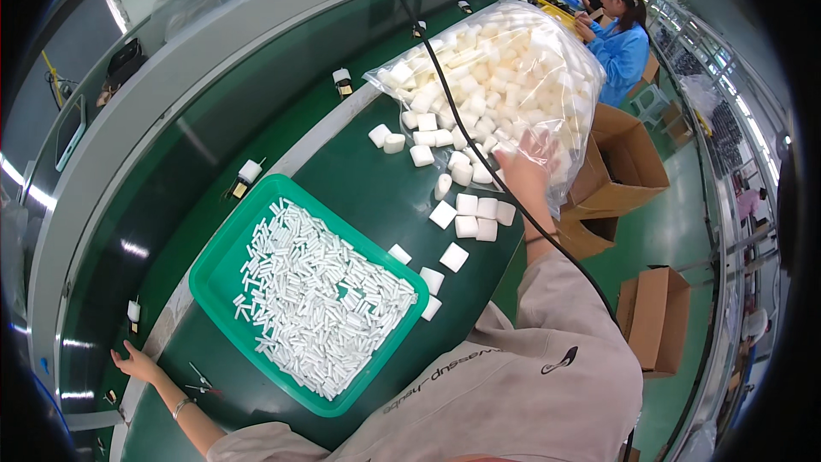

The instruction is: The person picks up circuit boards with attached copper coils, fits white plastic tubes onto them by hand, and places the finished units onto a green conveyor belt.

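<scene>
My right hand [528,162] reaches into the mouth of a large clear plastic bag [577,103] filled with white foam blocks. Its fingers look spread among the blocks, partly veiled by the film. Several loose foam blocks [466,205] lie on the green table beside my right forearm. At the far left, my left hand [135,365] hangs at the edge of the conveyor belt, fingers apart and holding nothing. Just beyond it on the belt stands a small part with a white block on top [133,312]. A green tray [205,269] heaped with short white tubes sits between my arms.
More small parts with white tops [249,173] stand along the green belt. A thin tool [201,379] lies near my left wrist. A black cable [428,51] crosses the view. Cardboard boxes [654,321] stand on the right; a person in blue [620,56] sits farther along.
</scene>
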